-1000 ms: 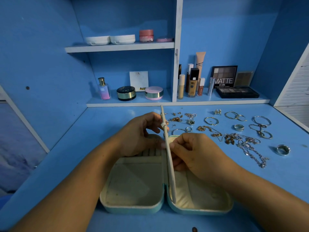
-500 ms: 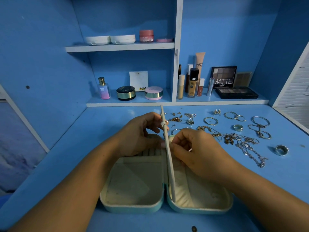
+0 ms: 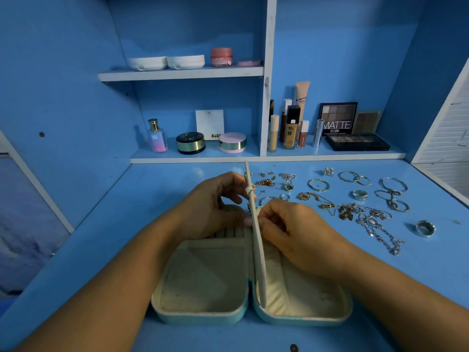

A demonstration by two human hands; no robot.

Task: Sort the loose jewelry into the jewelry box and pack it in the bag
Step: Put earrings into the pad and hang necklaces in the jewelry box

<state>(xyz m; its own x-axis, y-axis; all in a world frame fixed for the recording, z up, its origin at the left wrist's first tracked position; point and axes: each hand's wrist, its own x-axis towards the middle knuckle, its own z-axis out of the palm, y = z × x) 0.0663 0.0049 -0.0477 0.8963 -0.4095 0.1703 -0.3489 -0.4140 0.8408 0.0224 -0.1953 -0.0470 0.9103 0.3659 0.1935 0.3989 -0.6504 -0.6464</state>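
A mint-green jewelry box (image 3: 200, 313) lies open flat on the blue desk, cream lining showing. Its cream divider panel (image 3: 259, 265) stands upright along the hinge. My left hand (image 3: 210, 207) holds the panel from the left, thumb and fingers on its edge. From the right, my right hand (image 3: 291, 229) pinches with curled fingertips against the panel's face; whether a small piece sits between them is hidden. Loose jewelry lies to the right: small earrings (image 3: 266, 182), bangles (image 3: 393, 185), tangled chains (image 3: 375, 224), a silver ring (image 3: 359, 194) and a wide ring (image 3: 425, 228).
Shelves at the back carry cosmetics: a perfume bottle (image 3: 156, 137), compacts (image 3: 190, 143), foundation bottles (image 3: 290, 128) and eyeshadow palettes (image 3: 357, 142). A blue side wall rises on the left, and the desk's right edge meets a white slatted panel (image 3: 449, 138).
My right hand's fingertips have crept slightly up and closer against the upright panel. My left hand and the box have stayed in place.
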